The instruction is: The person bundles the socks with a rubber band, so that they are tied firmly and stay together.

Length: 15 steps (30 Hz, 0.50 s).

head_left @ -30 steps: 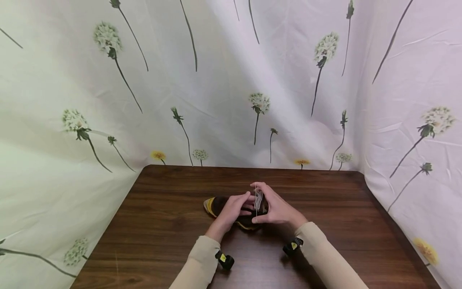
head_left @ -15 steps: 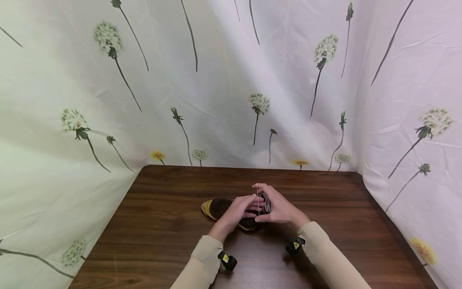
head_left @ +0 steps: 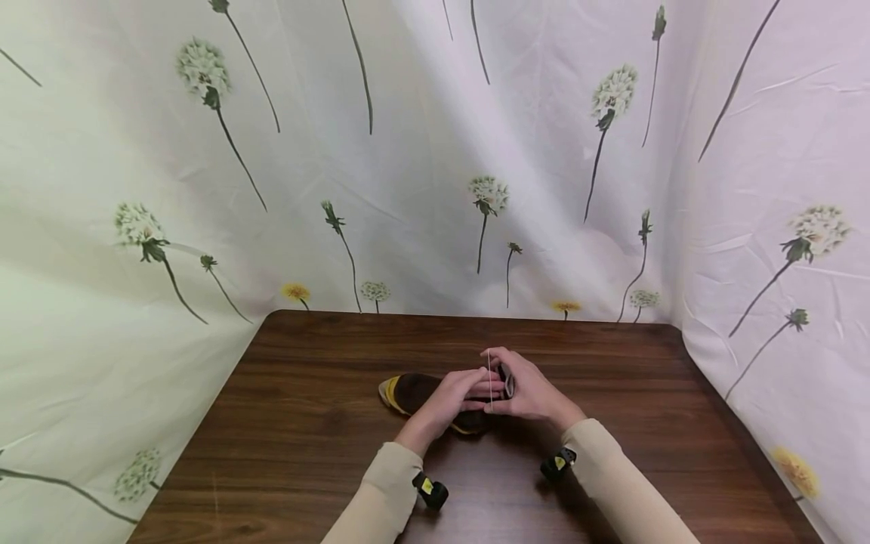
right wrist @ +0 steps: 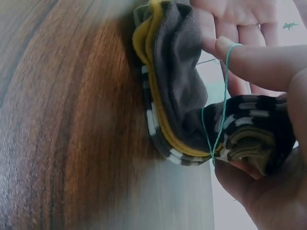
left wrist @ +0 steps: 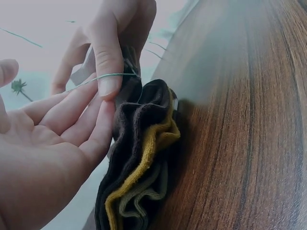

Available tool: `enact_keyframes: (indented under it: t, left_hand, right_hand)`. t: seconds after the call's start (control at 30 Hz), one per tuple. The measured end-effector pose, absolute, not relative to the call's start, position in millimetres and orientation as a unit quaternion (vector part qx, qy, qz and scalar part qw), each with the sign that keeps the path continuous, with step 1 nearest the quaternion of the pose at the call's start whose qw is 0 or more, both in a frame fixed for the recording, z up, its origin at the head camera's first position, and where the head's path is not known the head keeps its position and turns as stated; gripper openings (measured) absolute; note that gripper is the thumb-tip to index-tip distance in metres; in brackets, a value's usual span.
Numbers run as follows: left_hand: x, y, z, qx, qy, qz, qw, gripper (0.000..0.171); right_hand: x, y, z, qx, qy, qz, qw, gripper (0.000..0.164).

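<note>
A bundle of dark socks (head_left: 416,391) with yellow edging lies on the table, bent at its right end. Around the bend, as the right wrist view shows, runs a thin green rubber band (right wrist: 225,91). My right hand (head_left: 533,389) holds that band stretched between thumb and fingers, curved about the checked, folded end (right wrist: 252,115). From the left, my left hand (head_left: 451,397) reaches across the bundle; its nearly straight fingers touch the dark cloth, the palm (left wrist: 53,158) partly turned up in the left wrist view. Both hands partly hide the fold in the head view.
The brown wooden table (head_left: 313,468) extends around both hands. A white cloth with printed dandelions (head_left: 435,151) hangs behind it and along both sides. Black straps (head_left: 431,491) with small cameras sit on both wrists.
Both hands have shifted slightly right. My left fingers have moved further in toward the right palm, and the folded sock end has gone deeper into the right hand. The band stays stretched.
</note>
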State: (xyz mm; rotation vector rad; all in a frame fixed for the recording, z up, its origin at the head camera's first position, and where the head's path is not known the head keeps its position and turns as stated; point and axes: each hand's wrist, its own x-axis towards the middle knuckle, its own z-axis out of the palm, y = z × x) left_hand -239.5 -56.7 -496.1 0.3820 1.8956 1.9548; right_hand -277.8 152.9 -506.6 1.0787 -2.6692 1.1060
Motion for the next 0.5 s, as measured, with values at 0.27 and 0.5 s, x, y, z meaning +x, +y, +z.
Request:
enact_keyframes:
  t: [0.27,0.5]
  left_hand:
    - [-236.9,-60.5,-496.6,0.138,0.682,0.695,0.182,0.058]
    - [-236.0,-65.4,-500.1,0.131,0.701,0.684,0.153,0.054]
  right_hand:
    - [-277.1,155.4,-509.8,0.343,-0.871,0.349,0.035,0.082]
    - [-280.4,158.6,-516.3,0.333,-0.878,0.341,0.035,0.073]
